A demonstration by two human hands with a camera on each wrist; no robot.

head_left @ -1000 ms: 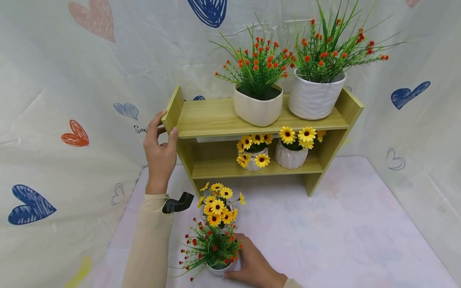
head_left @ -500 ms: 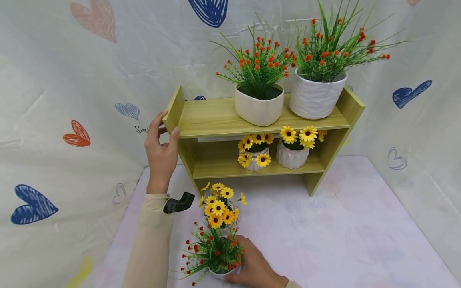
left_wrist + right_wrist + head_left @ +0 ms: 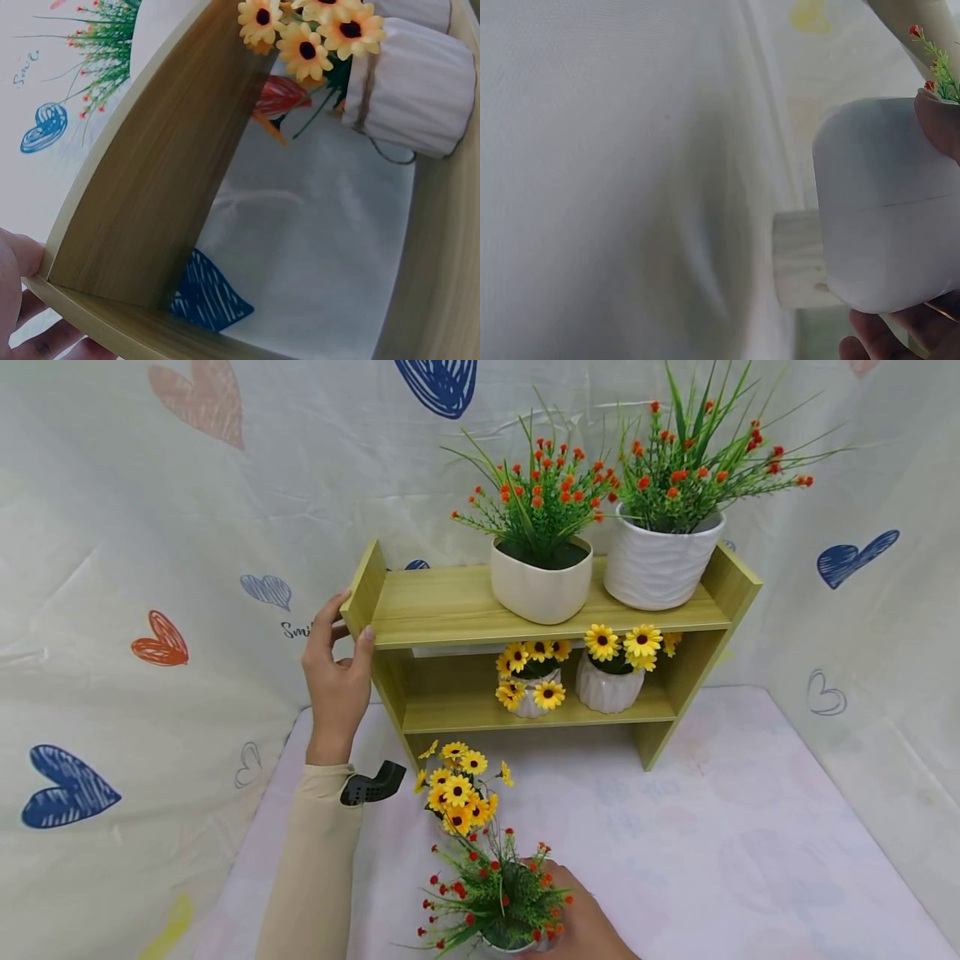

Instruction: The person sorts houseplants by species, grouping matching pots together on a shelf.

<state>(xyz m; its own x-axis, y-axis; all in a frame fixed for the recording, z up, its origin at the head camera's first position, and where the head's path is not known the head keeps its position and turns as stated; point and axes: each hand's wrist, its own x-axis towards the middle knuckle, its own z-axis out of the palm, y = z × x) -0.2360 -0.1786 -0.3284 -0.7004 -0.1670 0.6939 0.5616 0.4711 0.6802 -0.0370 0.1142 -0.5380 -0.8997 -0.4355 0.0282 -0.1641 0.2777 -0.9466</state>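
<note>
My left hand (image 3: 337,681) grips the left side panel of a two-tier wooden shelf (image 3: 431,610), thumb at the front edge and fingers behind it. In the left wrist view the thumb (image 3: 22,253) lies against the shelf's corner. A small white-potted plant with red flowers and grassy leaves (image 3: 510,897) is in my right hand (image 3: 592,922), near the bottom of the head view. The right wrist view shows its smooth white pot (image 3: 889,202), with the thumb near the rim and the fingers round the other side. Just beyond it stands a potted yellow daisy plant (image 3: 459,789).
On the top shelf, towards the right, are a cream pot with orange-red flowers (image 3: 542,581) and a ribbed white pot (image 3: 660,564). Below them sit two small pots of yellow daisies (image 3: 531,681). A heart-printed cloth (image 3: 187,527) hangs behind and beside the pale table (image 3: 750,827).
My right hand has carried the red-flowered plant to the right and slightly nearer, away from the yellow daisies. My left hand has stayed on the shelf's side.
</note>
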